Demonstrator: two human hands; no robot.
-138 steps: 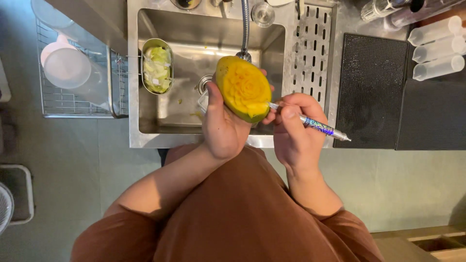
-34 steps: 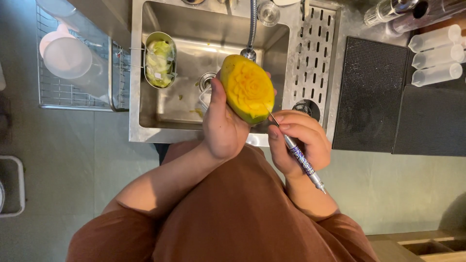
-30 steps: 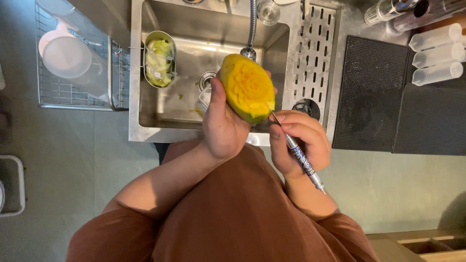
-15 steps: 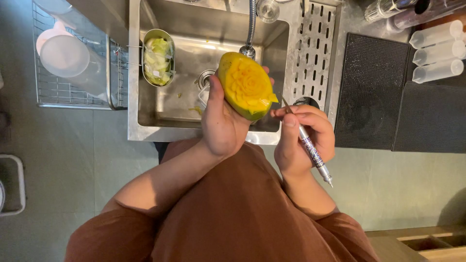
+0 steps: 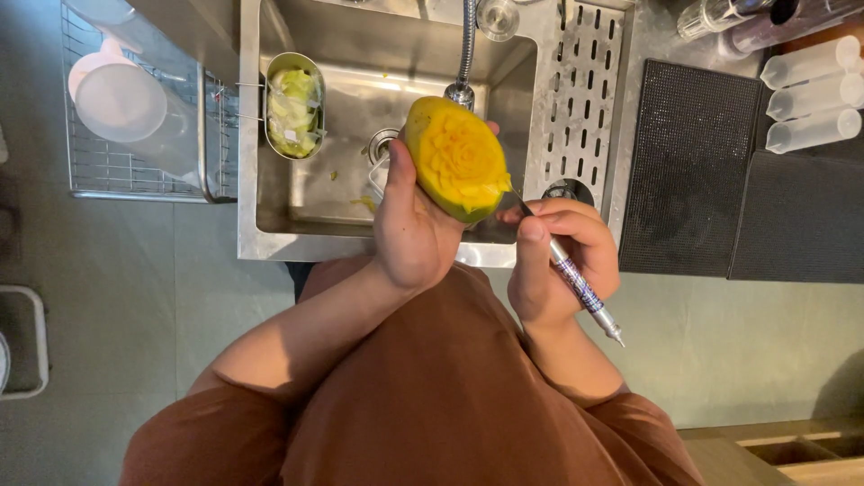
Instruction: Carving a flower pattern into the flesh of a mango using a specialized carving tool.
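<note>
Centre frame, over a steel sink (image 5: 270,236): left hand (image 5: 409,225) wrapped round a mango (image 5: 454,162) w/ carved flower — right hand (image 5: 558,261) closed on a thin carving knife (image 5: 576,281), tip at the fruit's lower-right edge.

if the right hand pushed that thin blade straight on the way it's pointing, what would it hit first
Most likely the carved mango: the carving knife in the right hand points up-left at its lower right edge, tip about touching.

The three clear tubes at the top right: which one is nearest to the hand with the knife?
The lowest tube: it lies closest to the right hand; the other two lie above it.
</note>
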